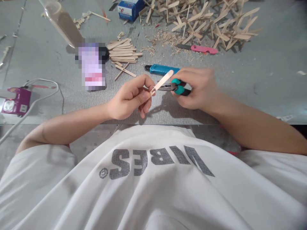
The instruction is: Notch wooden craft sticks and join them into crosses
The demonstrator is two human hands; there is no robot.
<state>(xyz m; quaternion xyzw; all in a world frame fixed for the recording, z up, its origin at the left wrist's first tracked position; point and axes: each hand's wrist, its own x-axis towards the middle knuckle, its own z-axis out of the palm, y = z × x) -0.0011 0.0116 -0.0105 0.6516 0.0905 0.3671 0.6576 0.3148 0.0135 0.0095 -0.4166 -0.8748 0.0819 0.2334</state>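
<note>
Between thumb and fingers, my left hand [135, 97] pinches a wooden popsicle stick [164, 80] near its lower end, which has a dark notch-like spot just above the thumb. The stick slants up to the right. My right hand [198, 86] is closed around pliers [177, 86] with teal and black handles. Their metal jaws point left and reach the stick close to my left fingertips; whether they grip it I cannot tell. Just beyond the pliers lies a blue utility knife [160, 69], partly covered by my right hand.
Crossed stick pieces [203, 22] are heaped at the back right, near wood shavings [165, 38] and a pink knife [203, 49]. Loose sticks [126, 52] lie beside a blurred phone [92, 67]. A bottle [63, 22], blue box [130, 9] and purple power adapter [16, 101] with a cable stand around.
</note>
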